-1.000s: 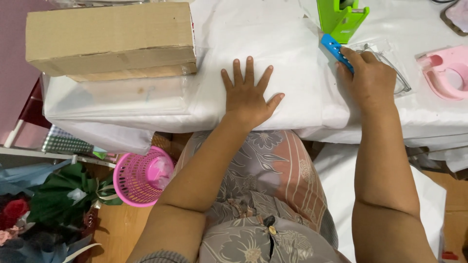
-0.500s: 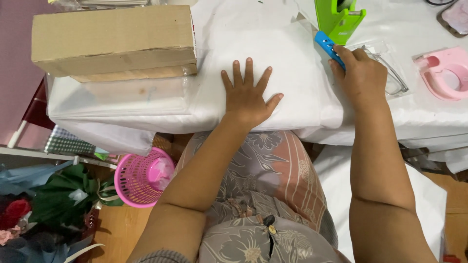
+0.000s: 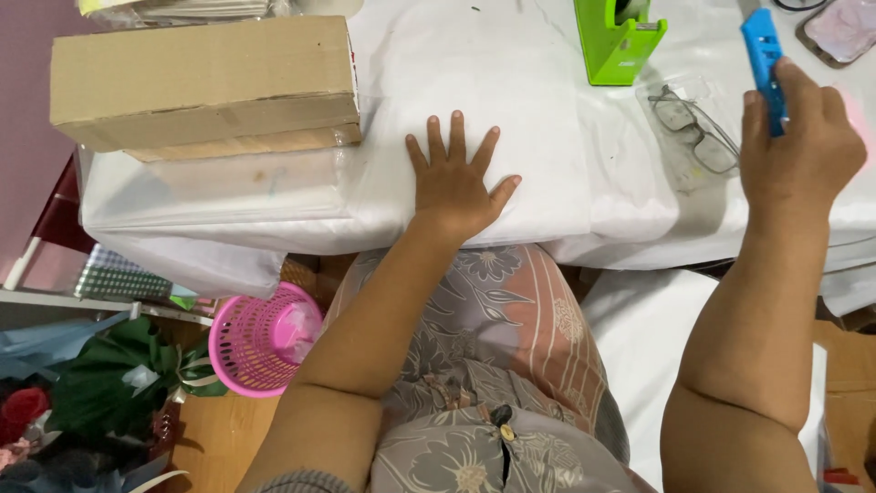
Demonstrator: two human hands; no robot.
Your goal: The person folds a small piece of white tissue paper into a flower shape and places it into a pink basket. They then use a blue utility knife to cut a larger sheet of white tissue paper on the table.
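Up comes the right hand (image 3: 798, 146) since a second ago: it sat low on the sheet by the glasses then, and now it's lifted, fist wrapped tight round the blue cutter (image 3: 763, 66), blade end pointing away from the person. Left hand (image 3: 456, 178) hasn't budged, palm flat, fingers spread, gripping nothing, pressing the white sheet (image 3: 511, 100) down at the near table edge. Take that sheet as the landmark: nearer than it, low on the floor to the left, a pink basket (image 3: 260, 340); right of it, clear glasses (image 3: 698, 132); left of it, a cardboard box (image 3: 205, 82); beyond its right corner, a green tape dispenser (image 3: 616, 41). By my reckoning nothing's cut or taped yet. Sheet looks whole, pinned, cutter raised and clear of it.
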